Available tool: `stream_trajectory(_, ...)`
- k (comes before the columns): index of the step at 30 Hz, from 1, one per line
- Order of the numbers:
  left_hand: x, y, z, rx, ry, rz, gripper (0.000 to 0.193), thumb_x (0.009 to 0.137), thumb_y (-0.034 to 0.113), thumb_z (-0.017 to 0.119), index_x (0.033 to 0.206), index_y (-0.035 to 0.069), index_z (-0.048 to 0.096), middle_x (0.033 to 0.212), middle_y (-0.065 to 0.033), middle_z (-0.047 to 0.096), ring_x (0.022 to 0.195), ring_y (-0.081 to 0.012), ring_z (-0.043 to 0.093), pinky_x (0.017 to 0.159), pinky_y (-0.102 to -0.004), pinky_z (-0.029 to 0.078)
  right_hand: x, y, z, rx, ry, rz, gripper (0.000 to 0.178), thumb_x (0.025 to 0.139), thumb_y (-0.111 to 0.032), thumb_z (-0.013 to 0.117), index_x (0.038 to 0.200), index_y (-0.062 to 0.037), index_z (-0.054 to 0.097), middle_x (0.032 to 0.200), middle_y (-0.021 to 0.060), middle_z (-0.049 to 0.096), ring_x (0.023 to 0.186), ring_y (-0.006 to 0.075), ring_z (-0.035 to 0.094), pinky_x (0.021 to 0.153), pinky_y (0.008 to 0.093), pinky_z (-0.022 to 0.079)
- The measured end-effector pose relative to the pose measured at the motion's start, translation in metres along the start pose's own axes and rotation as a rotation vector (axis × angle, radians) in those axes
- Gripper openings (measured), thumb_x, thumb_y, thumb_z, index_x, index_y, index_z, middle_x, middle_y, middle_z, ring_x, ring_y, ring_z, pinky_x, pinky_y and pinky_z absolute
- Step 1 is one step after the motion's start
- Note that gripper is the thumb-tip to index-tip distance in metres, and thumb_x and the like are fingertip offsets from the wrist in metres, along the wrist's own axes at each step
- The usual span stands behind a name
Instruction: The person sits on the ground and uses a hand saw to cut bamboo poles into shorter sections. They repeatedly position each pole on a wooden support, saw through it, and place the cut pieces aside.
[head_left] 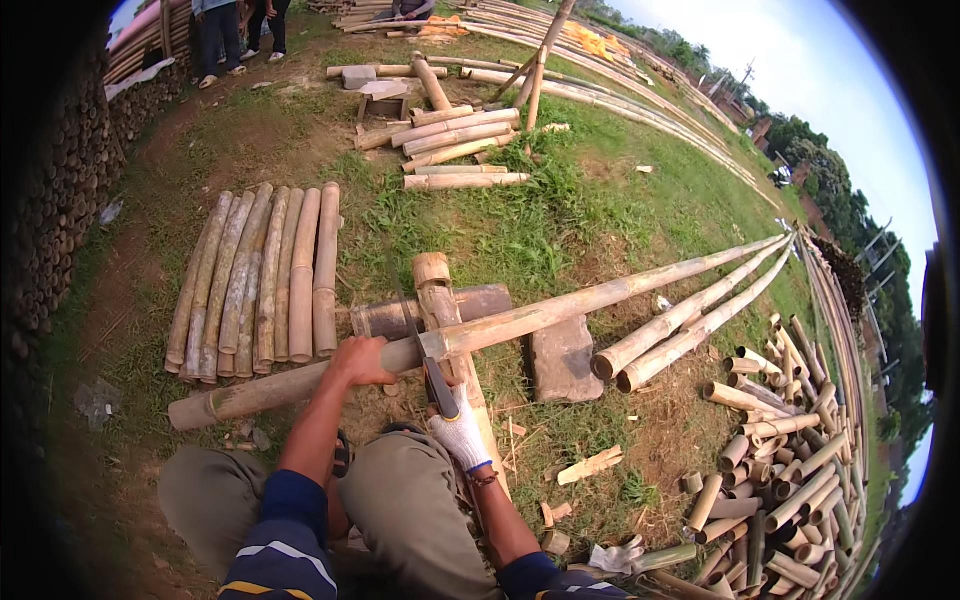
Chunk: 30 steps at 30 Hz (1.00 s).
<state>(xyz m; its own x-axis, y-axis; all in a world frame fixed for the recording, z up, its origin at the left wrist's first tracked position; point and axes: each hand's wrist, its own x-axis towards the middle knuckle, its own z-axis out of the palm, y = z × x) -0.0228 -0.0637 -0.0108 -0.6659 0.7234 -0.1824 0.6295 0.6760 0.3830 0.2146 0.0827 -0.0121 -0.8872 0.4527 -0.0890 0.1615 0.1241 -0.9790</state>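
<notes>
A long bamboo pole (560,312) lies crosswise in front of me, its near end at the left and its far end at the right. My bare left hand (362,362) is wrapped over the pole, left of a hand saw (437,388). My right hand (460,430), in a white knit glove, is closed round the saw's dark handle. The saw's blade stands against the pole, where it crosses a bamboo support (434,275). How deep the blade sits in the pole cannot be made out.
Cut bamboo lengths (300,270) lie side by side at left. A brick-like block (566,360) and two long poles (690,325) are at right, above a heap of short pieces (790,470). A white glove (616,556) lies below. People (230,30) are in the background.
</notes>
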Motion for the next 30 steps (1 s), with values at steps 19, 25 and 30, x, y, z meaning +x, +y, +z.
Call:
stream_trajectory(19,0.014,-0.008,-0.005,-0.067,-0.035,0.027,0.090,0.064,0.054,0.087,0.136,0.000,0.074,0.124,-0.0260,0.078,0.117,-0.0432,0.074,0.103,-0.0506,0.059,-0.089,0.003,-0.036,-0.024,-0.036,-0.037,0.063,0.093,0.001,0.070,0.151,-0.0065,0.046,0.111,0.0061,0.061,0.095,0.0157,0.061,0.090,0.0334,0.054)
stream_trajectory(25,0.012,-0.016,-0.018,-0.043,-0.085,0.009,0.095,0.065,0.054,0.086,0.142,0.000,0.070,0.129,-0.0258,0.077,0.120,-0.0423,0.073,0.104,-0.0503,0.059,-0.045,-0.012,-0.002,0.162,-0.018,0.024,0.065,0.093,-0.006,0.077,0.151,-0.0050,0.049,0.118,0.0089,0.066,0.106,0.0185,0.064,0.095,0.0355,0.055)
stream_trajectory(30,0.015,-0.022,-0.011,-0.040,-0.104,0.007,0.098,0.065,0.055,0.086,0.145,0.001,0.069,0.133,-0.0263,0.075,0.122,-0.0417,0.073,0.105,-0.0494,0.059,-0.174,0.000,-0.052,-0.128,-0.052,0.000,0.072,0.089,-0.003,0.075,0.155,-0.0045,0.046,0.122,0.0105,0.068,0.106,0.0216,0.069,0.094,0.0342,0.055)
